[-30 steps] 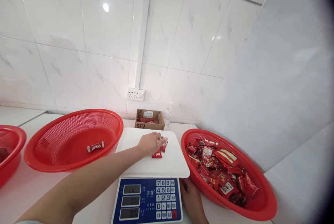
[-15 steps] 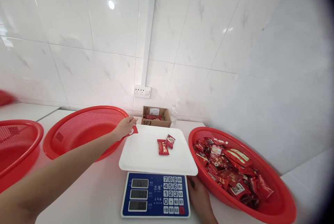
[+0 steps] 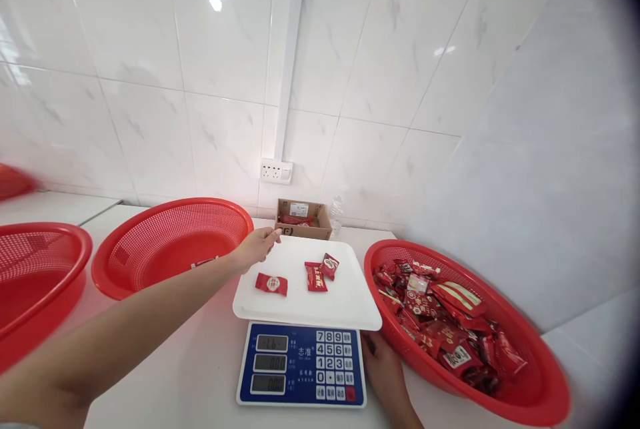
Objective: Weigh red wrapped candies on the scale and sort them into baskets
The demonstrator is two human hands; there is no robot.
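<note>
My left hand [image 3: 257, 247] hovers over the back left corner of the white scale platter [image 3: 345, 305], fingers loosely apart and holding nothing. A red candy packet [image 3: 271, 283] lies on the platter just below that hand. Two more red packets [image 3: 321, 272] lie together near the platter's middle. My right hand [image 3: 384, 373] rests flat on the table between the blue electronic scale [image 3: 303, 363] and the right red basket [image 3: 525, 402], its fingertips partly hidden under the platter. That basket holds several red candy packets [image 3: 440, 329].
A red mesh basket [image 3: 150, 262] with one packet [image 3: 204, 261] stands left of the scale, and another red basket [image 3: 30, 295] sits at the far left. A small cardboard box [image 3: 303, 219] and a wall socket [image 3: 276, 171] are behind the scale. Tiled walls close in behind and right.
My left hand carried a red packet toward the left basket, then came back, and the packet now lies on the platter's left side. The view shifted left; my right hand stayed put.
</note>
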